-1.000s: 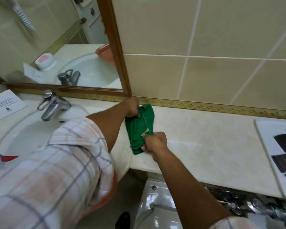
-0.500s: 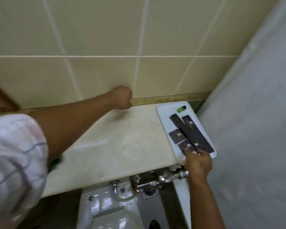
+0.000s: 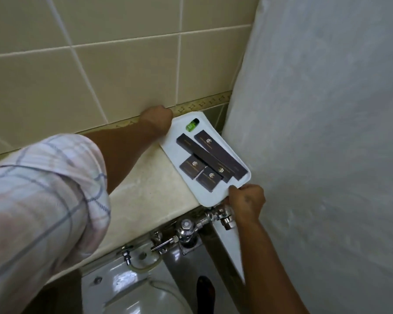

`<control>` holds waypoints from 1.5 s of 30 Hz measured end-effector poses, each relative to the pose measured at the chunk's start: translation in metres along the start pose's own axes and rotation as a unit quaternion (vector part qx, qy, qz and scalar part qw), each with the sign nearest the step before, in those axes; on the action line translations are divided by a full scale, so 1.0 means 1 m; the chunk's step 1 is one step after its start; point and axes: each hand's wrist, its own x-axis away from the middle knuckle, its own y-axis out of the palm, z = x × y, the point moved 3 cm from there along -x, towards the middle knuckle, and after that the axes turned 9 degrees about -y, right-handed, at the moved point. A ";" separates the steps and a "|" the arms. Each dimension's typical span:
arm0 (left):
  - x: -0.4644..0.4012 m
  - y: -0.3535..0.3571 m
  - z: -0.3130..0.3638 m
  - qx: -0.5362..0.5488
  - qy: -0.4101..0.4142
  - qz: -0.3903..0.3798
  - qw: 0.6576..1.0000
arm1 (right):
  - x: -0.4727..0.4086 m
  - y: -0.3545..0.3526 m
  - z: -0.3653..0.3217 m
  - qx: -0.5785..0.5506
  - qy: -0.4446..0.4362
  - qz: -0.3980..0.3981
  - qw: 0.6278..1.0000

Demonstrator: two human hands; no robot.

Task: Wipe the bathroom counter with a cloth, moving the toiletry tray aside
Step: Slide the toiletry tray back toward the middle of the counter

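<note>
The white toiletry tray [image 3: 210, 197] lies at the right end of the beige counter [image 3: 150, 193], its near corner jutting past the counter's front edge. On it lie several dark boxes [image 3: 210, 152] and a small green bottle [image 3: 192, 125]. My right hand [image 3: 247, 202] grips the tray's near corner, thumb on top. At the tray's far left corner by the wall, my left hand [image 3: 157, 120] is closed against the tray's edge with its fingers hidden. The cloth is out of sight.
A white textured curtain or wall [image 3: 327, 132] stands close against the tray's right side. The tiled wall [image 3: 100, 64] backs the counter. Chrome flush pipes [image 3: 186, 227] and a white toilet [image 3: 134, 291] sit below the counter's front edge.
Both hands let go of the green cloth. My view swung right to the tray. The right hand took its near corner, and the left hand slid along the wall to its far corner.
</note>
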 end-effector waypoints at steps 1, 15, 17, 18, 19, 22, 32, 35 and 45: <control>0.005 -0.002 -0.007 0.012 -0.006 -0.003 1.000 | -0.004 -0.002 -0.004 0.006 -0.010 -0.008 1.000; 0.170 0.017 -0.190 0.212 -0.254 -0.056 0.942 | -0.017 0.054 -0.107 0.112 -0.154 -0.187 0.964; 0.201 0.025 -0.213 0.226 -0.307 -0.065 0.922 | -0.005 0.084 -0.126 0.136 -0.192 -0.218 0.947; 0.215 0.028 -0.222 0.232 -0.329 -0.070 0.913 | 0.001 0.098 -0.135 0.151 -0.200 -0.225 0.942; 0.226 0.032 -0.230 0.236 -0.350 -0.079 0.903 | 0.009 0.110 -0.142 0.166 -0.202 -0.232 0.937; 0.258 0.041 -0.254 0.267 -0.406 -0.090 0.869 | 0.037 0.144 -0.163 0.197 -0.238 -0.271 0.912; 0.289 0.059 -0.271 0.366 -0.464 -0.063 0.804 | 0.066 0.189 -0.188 0.221 -0.332 -0.318 0.860; 0.284 0.060 -0.266 0.368 -0.468 -0.066 0.800 | 0.060 0.190 -0.190 0.236 -0.331 -0.307 0.860; 0.283 0.061 -0.296 0.376 -0.465 0.024 0.802 | 0.083 0.181 -0.188 0.217 -0.321 -0.232 0.892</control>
